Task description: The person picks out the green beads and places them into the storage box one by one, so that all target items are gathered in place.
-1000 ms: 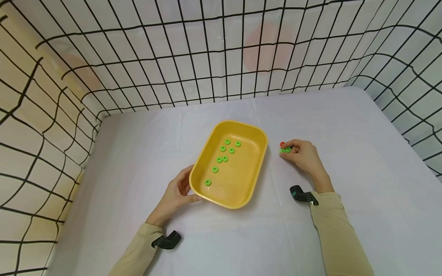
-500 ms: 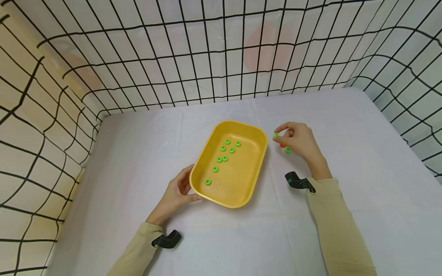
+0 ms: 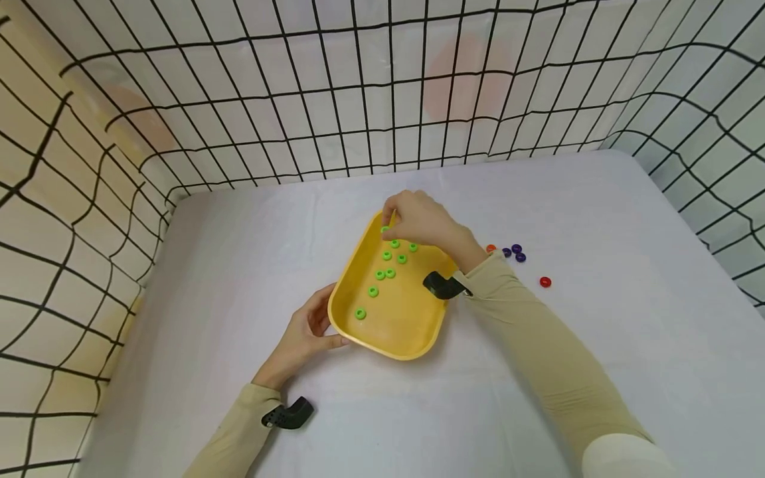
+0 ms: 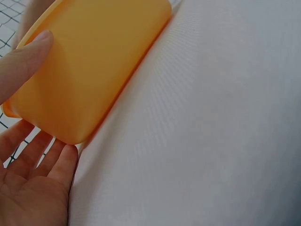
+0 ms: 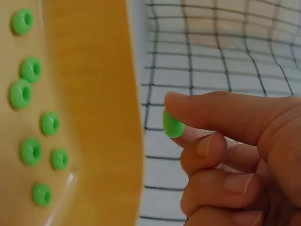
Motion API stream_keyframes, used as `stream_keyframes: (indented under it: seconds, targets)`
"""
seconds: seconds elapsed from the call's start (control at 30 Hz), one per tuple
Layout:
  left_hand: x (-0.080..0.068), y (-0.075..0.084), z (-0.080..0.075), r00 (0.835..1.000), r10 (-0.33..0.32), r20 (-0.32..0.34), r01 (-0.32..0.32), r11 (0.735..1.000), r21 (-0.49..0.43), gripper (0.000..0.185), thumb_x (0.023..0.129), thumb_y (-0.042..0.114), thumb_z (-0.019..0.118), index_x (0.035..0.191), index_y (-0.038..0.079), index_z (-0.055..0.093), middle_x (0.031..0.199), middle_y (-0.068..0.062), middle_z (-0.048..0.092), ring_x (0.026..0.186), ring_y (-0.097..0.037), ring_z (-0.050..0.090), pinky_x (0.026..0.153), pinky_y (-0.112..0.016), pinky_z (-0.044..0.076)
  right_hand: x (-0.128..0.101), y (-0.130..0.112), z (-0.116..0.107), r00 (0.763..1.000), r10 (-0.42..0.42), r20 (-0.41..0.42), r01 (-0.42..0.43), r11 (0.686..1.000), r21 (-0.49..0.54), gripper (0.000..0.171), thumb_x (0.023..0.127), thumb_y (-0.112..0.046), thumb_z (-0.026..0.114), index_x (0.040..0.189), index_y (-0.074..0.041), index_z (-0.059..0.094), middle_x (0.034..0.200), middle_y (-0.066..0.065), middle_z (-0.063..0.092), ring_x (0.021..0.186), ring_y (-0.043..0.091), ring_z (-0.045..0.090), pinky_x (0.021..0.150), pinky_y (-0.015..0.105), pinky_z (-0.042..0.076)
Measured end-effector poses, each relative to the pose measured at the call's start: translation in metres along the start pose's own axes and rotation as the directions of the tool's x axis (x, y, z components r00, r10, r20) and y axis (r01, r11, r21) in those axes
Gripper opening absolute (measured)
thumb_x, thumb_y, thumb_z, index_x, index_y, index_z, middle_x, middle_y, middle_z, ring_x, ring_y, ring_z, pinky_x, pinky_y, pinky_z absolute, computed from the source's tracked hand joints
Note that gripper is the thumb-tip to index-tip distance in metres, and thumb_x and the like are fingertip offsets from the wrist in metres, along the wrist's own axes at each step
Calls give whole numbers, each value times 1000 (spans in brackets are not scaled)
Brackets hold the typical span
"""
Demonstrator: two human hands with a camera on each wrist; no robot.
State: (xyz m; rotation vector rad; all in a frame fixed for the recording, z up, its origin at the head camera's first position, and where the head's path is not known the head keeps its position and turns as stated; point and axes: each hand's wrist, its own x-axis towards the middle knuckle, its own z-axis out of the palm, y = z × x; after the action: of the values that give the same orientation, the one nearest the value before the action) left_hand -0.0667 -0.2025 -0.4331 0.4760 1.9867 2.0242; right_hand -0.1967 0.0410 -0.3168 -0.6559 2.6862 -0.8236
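From the head view, our right hand (image 3: 418,222) has moved from the table at the tray's 3 o'clock to above the yellow tray (image 3: 358,330), at its 12 o'clock end, pinching a green bead (image 3: 385,230). Our left hand (image 3: 305,338) stays gripping the tray's 7 o'clock corner. At the left wrist, thumb and fingers (image 4: 56,162) clasp the tray (image 4: 94,61). At the right wrist, the bead (image 5: 173,125) sits between thumb and forefinger.
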Motion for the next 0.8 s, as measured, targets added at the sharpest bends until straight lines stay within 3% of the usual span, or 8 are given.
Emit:
stream_keyframes:
  seconds: [0.13, 0.27, 0.43, 0.53, 0.8]
  targets:
    - [1, 0, 0, 1000, 5, 10, -5, 1000, -9, 86, 68, -6, 76, 141, 9, 32, 145, -10, 32, 131, -27, 34, 104, -25, 34, 13, -11, 14, 990, 17, 137, -7, 997, -72, 13, 77, -22, 71, 79, -10, 65, 67, 1, 58, 52, 11, 43, 45, 20, 36]
    - [1, -1, -1, 1000, 9, 10, -9, 1000, -11, 86, 69, -6, 76, 141, 8, 32, 144, -11, 32, 131, -27, 34, 104, -25, 35, 21, -12, 27, 979, 59, 193, -44, 996, -82, 17, 76, -17, 71, 66, -10, 60, 61, 2, 57, 49, 10, 45, 44, 19, 35]
    - [1, -1, -1, 1000, 4, 9, -4, 1000, -3, 86, 68, -6, 76, 141, 9, 32, 144, -10, 33, 131, -27, 34, 104, -25, 35, 27, -6, 40, 962, 164, 220, -144, 984, -104, 12, 75, -15, 72, 73, -10, 61, 70, 2, 60, 57, 13, 49, 47, 22, 36]
    - [1, -2, -1, 1000, 2, 10, -1, 1000, -4, 86, 68, -5, 76, 141, 9, 32, 144, -10, 33, 131, -27, 35, 103, -25, 36, 29, -1, 47, 958, 197, 210, -176, 977, -117, 13, 73, -12, 72, 80, -12, 62, 78, 1, 59, 69, 17, 51, 56, 26, 41]
    - [1, 0, -1, 1000, 9, 13, -8, 1000, -12, 85, 69, -5, 76, 141, 8, 32, 144, -11, 33, 130, -28, 35, 103, -26, 36, 32, 5, 57, 963, 183, 200, -158, 978, -136, 17, 72, -13, 72, 86, -16, 62, 87, -1, 59, 82, 19, 53, 71, 34, 43]
